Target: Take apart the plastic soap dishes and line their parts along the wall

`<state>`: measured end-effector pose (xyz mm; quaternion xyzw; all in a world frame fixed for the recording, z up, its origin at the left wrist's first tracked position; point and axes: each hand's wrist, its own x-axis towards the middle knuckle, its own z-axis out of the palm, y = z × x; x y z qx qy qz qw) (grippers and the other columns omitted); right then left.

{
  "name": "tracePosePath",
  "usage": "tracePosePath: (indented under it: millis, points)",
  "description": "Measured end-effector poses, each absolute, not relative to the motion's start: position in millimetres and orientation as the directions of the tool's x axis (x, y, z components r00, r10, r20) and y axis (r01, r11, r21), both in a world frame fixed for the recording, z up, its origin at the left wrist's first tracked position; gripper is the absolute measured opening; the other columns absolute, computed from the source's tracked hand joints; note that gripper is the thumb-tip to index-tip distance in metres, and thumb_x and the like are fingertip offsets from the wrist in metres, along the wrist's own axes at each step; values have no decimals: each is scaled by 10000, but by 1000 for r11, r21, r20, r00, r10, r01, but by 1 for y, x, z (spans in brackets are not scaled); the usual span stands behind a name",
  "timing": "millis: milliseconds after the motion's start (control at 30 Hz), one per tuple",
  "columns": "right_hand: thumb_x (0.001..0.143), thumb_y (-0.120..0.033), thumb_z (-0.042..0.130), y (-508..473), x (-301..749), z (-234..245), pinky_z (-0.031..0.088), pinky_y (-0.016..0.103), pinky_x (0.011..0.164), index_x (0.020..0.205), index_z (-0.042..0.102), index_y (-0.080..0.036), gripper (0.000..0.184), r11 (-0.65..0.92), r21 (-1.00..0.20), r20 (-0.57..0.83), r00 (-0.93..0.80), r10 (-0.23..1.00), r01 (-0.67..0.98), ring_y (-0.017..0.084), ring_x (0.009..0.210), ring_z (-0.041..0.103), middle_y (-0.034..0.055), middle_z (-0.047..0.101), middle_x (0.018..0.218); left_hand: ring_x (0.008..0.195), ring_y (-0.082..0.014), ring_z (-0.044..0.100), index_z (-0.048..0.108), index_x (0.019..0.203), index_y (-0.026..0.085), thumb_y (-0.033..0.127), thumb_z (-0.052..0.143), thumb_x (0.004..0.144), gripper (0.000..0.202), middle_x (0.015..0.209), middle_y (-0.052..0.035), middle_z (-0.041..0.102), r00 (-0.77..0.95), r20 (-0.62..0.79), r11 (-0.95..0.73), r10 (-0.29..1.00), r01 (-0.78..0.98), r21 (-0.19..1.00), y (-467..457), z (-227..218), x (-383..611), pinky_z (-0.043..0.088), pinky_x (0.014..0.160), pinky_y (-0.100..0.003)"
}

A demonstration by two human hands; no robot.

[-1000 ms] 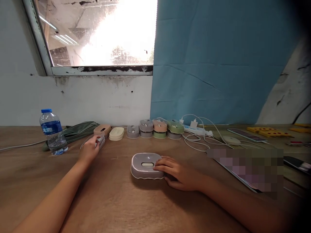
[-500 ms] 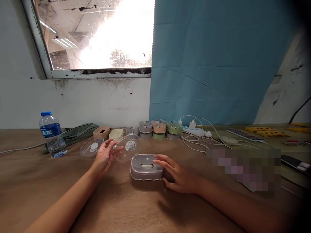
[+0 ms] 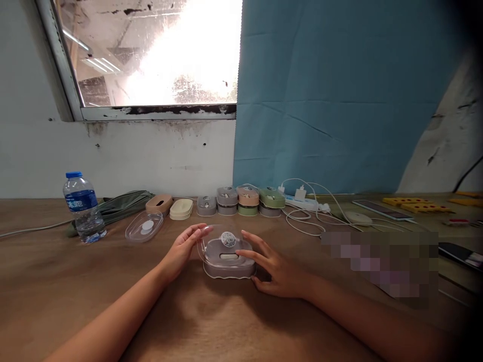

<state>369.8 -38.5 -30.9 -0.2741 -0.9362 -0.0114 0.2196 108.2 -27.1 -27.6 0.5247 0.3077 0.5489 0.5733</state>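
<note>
Table (image 3: 211,322): stacked boxes (image 3: 248,194) stand along its far edge, perhaps to save room; contents unseen.
Right hand (image 3: 277,266): fingers spread, against the right side of the grey box (image 3: 230,271), seemingly steadying it.
Left hand (image 3: 183,249): pinches the clear cover (image 3: 216,244) by its left rim.
Grey box: well in front of the far edge; something pale (image 3: 229,256) fills its slot.
Clear cover: tilted over the box.

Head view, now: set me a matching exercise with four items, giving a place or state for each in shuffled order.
1. bottle
2. curtain
3. left hand
4. front box

A. hanging right of the window
B. nearest the right hand
C. blue-capped, upright
D. gripping a clear lid

Pairs: 1-C, 2-A, 3-D, 4-B
</note>
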Motion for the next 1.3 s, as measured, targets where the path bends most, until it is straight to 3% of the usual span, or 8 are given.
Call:
tracePosePath:
  millis: [133, 400, 600, 733, 967, 1300]
  points:
    - [693, -136, 545, -39, 371, -30, 323, 387, 1011, 1284, 369, -222, 623, 851, -122, 400, -760, 513, 510, 248, 1279, 246, 86, 164, 1427, 1233, -255, 376, 482, 1193, 202, 340, 625, 735, 499, 1298, -93, 474, 320, 188, -120, 929, -221, 968, -30, -28, 107, 311, 1006, -401]
    - [677, -110, 541, -37, 372, -33, 300, 426, 1021, 1278, 379, -231, 634, 863, -110, 430, -759, 489, 493, 260, 1285, 215, 88, 294, 1355, 1209, -246, 406, 314, 1334, 191, 304, 674, 691, 745, 1348, -96, 408, 364, 99, -112, 926, 14, 994, -25, -38, 105, 295, 1039, -394]
    - [682, -106, 535, -37, 373, -32, 328, 398, 1006, 1271, 384, -249, 624, 866, -98, 458, -751, 476, 490, 244, 1253, 266, 87, 335, 1297, 1229, -249, 377, 431, 1265, 212, 371, 635, 718, 605, 1370, -76, 378, 368, 165, -222, 915, 118, 968, -23, -42, 103, 308, 1032, -380]
    - [687, -112, 537, -37, 374, -31, 361, 369, 981, 1249, 405, -252, 594, 868, -114, 462, -748, 476, 483, 231, 1211, 329, 87, 349, 1267, 1168, -239, 440, 438, 1247, 223, 397, 602, 741, 560, 1314, -79, 444, 410, 157, -245, 898, 172, 954, -26, -39, 103, 351, 992, -381]
    - [688, -111, 545, -36, 376, -29, 382, 348, 961, 1248, 407, -256, 595, 875, -152, 444, -759, 476, 459, 217, 1184, 362, 82, 356, 1258, 1198, -225, 391, 427, 1250, 234, 422, 558, 769, 533, 1319, -69, 410, 417, 210, -360, 884, 320, 877, -29, -36, 102, 315, 1012, -344]
    - [694, -97, 547, -33, 378, -31, 361, 366, 979, 1212, 453, -268, 554, 902, -122, 475, -774, 420, 415, 225, 1189, 352, 72, 385, 1226, 1186, -243, 397, 443, 1245, 257, 384, 583, 755, 525, 1289, -77, 413, 463, 249, -414, 851, 299, 860, -28, -36, 100, 339, 997, -363]
